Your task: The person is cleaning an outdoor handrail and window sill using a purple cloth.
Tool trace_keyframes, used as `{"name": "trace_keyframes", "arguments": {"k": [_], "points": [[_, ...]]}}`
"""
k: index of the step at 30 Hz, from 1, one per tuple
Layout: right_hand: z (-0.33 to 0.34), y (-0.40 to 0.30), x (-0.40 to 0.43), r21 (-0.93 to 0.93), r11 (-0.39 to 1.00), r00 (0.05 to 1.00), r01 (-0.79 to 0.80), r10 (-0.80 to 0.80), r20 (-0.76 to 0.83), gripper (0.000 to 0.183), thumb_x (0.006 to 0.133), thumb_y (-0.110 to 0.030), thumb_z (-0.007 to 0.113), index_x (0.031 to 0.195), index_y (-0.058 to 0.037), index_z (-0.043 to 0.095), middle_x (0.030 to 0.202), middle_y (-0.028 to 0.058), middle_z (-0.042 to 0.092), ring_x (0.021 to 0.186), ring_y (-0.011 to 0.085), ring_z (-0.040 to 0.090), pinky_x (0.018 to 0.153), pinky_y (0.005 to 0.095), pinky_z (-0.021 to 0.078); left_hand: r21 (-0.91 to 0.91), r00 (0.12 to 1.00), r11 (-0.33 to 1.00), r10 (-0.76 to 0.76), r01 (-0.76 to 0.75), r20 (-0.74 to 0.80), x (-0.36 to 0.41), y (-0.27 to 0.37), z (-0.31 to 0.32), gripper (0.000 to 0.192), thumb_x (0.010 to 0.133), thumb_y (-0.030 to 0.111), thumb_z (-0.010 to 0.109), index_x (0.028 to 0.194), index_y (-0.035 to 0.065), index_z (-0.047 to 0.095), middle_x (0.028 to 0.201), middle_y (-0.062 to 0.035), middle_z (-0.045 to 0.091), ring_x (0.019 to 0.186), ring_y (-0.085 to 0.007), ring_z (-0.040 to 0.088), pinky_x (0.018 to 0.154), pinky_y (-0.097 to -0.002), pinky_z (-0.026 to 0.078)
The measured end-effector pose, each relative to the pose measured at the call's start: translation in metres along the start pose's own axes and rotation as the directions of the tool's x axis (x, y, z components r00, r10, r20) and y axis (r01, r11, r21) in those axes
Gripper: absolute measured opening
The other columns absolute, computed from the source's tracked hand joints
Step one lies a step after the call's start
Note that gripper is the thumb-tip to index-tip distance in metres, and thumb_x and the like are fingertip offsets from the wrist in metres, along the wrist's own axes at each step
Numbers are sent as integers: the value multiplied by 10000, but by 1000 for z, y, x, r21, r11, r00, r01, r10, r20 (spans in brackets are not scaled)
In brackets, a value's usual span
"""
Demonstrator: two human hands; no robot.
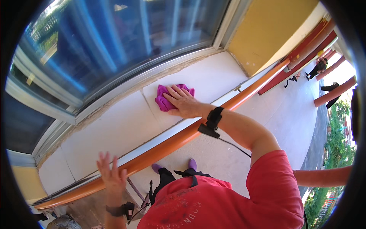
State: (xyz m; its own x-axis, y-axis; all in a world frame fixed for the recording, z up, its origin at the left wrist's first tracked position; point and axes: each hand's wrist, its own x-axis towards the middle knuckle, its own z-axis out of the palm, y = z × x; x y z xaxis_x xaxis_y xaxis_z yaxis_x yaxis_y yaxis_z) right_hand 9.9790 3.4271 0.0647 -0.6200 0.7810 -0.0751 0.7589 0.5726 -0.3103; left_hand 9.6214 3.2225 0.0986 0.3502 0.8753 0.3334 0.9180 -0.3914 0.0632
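Observation:
My right hand (183, 101) lies flat, fingers spread, on a crumpled magenta cloth (162, 100), pressing it against a white tiled window sill (114, 120). The cloth sits beside a joint between tiles. My left hand (111, 171) is raised near the orange handrail (168, 144), at the lower left, with its fingers apart and nothing in it. Both wrists wear black straps with small devices and cables. Behind the sill is a framed sliding window (128, 37) with blue curtains behind the glass.
The handrail runs along the sill's front edge, between it and my body. A yellow wall (266, 31) closes the sill's right end. Red-brown columns (334, 91) line the walkway (280, 120) at right, where a person (317, 68) is farther off. Rough grey objects lie at bottom left.

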Motion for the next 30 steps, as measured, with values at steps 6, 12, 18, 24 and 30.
{"name": "trace_keyframes", "arguments": {"k": [6, 12, 18, 24, 30], "points": [[-31, 186, -67, -38, 893, 862, -449, 422, -280, 679, 869, -462, 476, 1402, -76, 309, 1454, 191, 249, 1337, 405, 226, 1100, 481, 197, -144, 976, 987, 99, -71, 193, 29, 44, 17, 735, 736, 407, 678, 1340, 105, 390, 1377, -179, 357, 1314, -420, 285, 1023, -599, 245], [-69, 236, -141, -46, 784, 766, -619, 590, -255, 405, 792, -199, 534, 1180, -89, 569, 1195, 183, 565, 1064, 344, 555, 941, 401, 428, -55, 984, 992, 119, -112, 134, 38, 55, 27, 690, 672, 420, 718, 1212, 57, 488, 1266, -158, 444, 1173, -374, 421, 924, -493, 373], [-84, 176, -212, 635, 679, 597, -369, 696, -399, 344, 721, -189, 502, 1003, -40, 631, 884, 137, 670, 874, 302, 633, 822, 412, 479, 10, 979, 1000, 12, -14, 201, 33, 59, 26, 608, 679, 373, 713, 1141, 30, 515, 1065, -142, 510, 1019, -346, 485, 849, -468, 410], [-6, 80, -186, 2, 943, 693, -333, 246, -677, 418, 675, -226, 655, 1069, -125, 558, 1064, 50, 542, 1096, 261, 468, 1001, 510, 295, 26, 987, 1000, 10, -14, 161, 33, 56, 34, 551, 642, 294, 723, 1086, 37, 522, 1002, -133, 524, 940, -342, 515, 801, -459, 429], [27, -47, -132, 43, 999, 733, -15, 40, -679, 484, 616, -233, 693, 1073, -149, 556, 1119, 52, 528, 1081, 253, 484, 997, 538, 288, 40, 982, 998, 34, -42, 184, 32, 52, 38, 585, 668, 306, 709, 1141, 32, 500, 1031, -152, 505, 966, -367, 492, 808, -478, 416]]}}
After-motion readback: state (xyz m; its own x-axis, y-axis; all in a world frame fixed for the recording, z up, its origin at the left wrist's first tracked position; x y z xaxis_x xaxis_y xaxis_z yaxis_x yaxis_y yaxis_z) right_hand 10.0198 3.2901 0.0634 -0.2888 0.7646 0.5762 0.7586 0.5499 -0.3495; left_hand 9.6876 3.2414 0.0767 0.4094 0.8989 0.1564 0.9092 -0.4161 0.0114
